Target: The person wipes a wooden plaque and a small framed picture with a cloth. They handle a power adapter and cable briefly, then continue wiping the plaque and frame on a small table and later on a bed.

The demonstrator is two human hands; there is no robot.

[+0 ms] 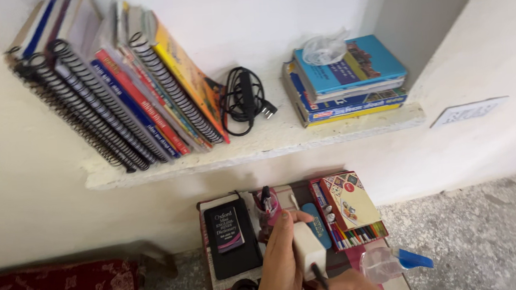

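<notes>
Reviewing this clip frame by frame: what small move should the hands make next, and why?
Probably steady the white adapter block in the left hand while the right hand pushes the black cable end fully in; it sits right at the block's lower end.

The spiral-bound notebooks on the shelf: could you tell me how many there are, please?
3 show wire spines: two at the row's left end, one beside the yellow book. Others may be hidden.

On the shelf [252, 148], leaning notebooks [111, 88] fill the upper left; a cable [244, 99] lies right of them, then 1 book stack [347, 83]. Below, a crayon box [346, 208] sits right of a dictionary [231, 236].
</notes>
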